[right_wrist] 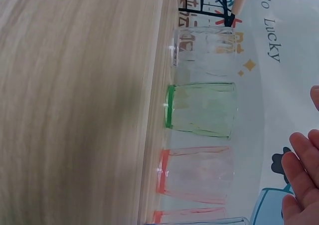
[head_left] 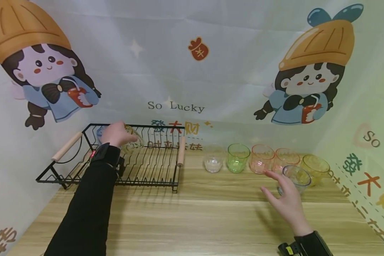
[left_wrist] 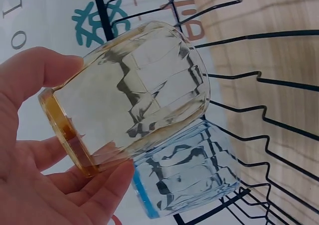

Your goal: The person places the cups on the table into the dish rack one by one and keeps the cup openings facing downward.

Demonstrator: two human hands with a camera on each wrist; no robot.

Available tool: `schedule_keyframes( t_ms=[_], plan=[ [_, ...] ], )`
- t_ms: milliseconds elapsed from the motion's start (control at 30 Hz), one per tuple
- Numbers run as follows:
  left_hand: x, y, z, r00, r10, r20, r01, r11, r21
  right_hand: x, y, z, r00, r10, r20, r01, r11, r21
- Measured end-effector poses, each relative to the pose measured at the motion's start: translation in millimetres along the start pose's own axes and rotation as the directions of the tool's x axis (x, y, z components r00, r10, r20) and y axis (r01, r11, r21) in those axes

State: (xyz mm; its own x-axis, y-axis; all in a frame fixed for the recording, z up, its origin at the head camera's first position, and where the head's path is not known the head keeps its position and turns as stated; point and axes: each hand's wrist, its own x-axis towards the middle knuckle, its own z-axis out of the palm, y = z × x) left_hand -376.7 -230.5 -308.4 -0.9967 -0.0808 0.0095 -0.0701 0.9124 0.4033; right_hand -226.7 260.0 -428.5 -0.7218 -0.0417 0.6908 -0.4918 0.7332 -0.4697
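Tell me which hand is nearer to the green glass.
Right. The right hand is in front of the green glass and to its right, not touching it; the left hand is farther, to its left, at the rack, holding a yellow glass.

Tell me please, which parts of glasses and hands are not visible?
Head: part of the racked blue glass, behind the left hand.
Head: part of the front blue glass, behind the right hand.
Right wrist: right hand, cut by the right edge; lower pink glass, cut by the bottom edge.
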Motion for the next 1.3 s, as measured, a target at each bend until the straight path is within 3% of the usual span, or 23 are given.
schedule_keyframes(
  t_ms=[200,667,1033,1300],
  plan=[
    [1.5,-2.6,5.6,1.0,-0.019,-0.022,0.02,1.0,0.024,-0.8,0.0,0.5,1.0,0.013,0.005,-0.013,1.0,-0.012],
    [6.6,-4.7,21.4,0.997,-0.044,-0.065,0.042,0.999,-0.031,-4.1,1.9,0.9,1.0,-0.007,-0.021,0.007,1.0,-0.006],
    [8.5,-6.2,26.2,0.997,-0.056,-0.061,0.055,0.998,-0.018,-4.3,2.5,-1.1,1.0,-0.017,-0.02,0.017,1.0,-0.015],
    [5.9,-2.2,25.9,0.993,-0.063,-0.099,0.066,0.997,0.028,-5.3,2.7,-1.9,0.999,-0.021,-0.025,0.02,1.0,-0.014]
  ],
)
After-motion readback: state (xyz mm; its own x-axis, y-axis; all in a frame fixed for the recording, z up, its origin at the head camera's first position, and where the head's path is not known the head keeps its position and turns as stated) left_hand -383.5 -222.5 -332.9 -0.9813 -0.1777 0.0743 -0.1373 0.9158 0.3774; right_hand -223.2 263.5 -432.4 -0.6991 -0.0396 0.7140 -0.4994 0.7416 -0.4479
